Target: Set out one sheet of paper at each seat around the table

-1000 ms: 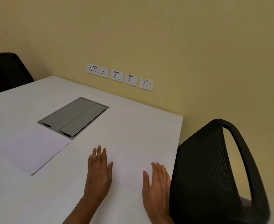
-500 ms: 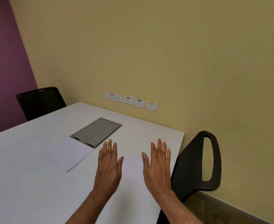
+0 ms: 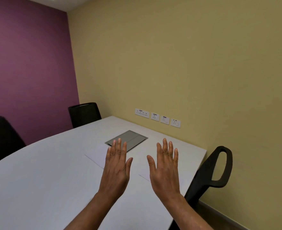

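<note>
White table (image 3: 42, 176), both hands lifted off sheets since earlier, left hand (image 3: 116, 168), right hand (image 3: 164, 170), fingers spread, empty

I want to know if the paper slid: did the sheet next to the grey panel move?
No. The sheet lies beside the grey panel, corner near its front edge, as before. Only the camera tilted up.

Two sheets of paper lie on the white table (image 3: 45, 171): one sheet (image 3: 97, 154) beside the grey hatch, another sheet (image 3: 144, 174) near the right edge. Three black chairs: one (image 3: 210, 171) at the right edge, two (image 3: 84, 113) (image 3: 1, 138) along the far-left edge. One grey hatch (image 3: 133, 138). Four wall socket plates (image 3: 142, 113). Two hands (image 3: 117, 165) (image 3: 164, 168), both spread wide, empty
</note>
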The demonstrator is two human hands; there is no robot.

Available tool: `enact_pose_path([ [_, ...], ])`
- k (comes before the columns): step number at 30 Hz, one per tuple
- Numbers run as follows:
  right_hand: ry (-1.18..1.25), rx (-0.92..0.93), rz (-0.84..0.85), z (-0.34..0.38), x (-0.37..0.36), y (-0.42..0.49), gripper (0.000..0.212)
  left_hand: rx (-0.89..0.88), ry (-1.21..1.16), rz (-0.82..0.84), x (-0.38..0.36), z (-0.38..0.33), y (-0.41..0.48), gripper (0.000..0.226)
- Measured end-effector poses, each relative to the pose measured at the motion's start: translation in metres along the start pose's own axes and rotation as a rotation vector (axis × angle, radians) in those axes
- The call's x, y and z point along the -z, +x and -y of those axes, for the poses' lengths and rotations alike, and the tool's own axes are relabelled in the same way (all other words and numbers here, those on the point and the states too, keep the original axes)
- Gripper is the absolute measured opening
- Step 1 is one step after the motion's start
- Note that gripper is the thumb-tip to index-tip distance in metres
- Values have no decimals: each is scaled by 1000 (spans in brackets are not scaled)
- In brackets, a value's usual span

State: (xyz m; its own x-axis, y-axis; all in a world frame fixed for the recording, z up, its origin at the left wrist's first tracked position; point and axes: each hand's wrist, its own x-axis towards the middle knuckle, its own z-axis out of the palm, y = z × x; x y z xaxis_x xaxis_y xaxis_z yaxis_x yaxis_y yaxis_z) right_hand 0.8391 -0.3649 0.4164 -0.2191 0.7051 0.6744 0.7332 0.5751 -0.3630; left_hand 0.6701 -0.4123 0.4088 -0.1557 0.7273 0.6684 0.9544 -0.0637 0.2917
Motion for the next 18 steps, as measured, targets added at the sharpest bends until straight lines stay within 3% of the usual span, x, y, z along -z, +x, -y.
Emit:
enact_pose_path([
  [18,77,119,-107,305,11,-53,68,-13,25,-192,269,144,-68,62],
])
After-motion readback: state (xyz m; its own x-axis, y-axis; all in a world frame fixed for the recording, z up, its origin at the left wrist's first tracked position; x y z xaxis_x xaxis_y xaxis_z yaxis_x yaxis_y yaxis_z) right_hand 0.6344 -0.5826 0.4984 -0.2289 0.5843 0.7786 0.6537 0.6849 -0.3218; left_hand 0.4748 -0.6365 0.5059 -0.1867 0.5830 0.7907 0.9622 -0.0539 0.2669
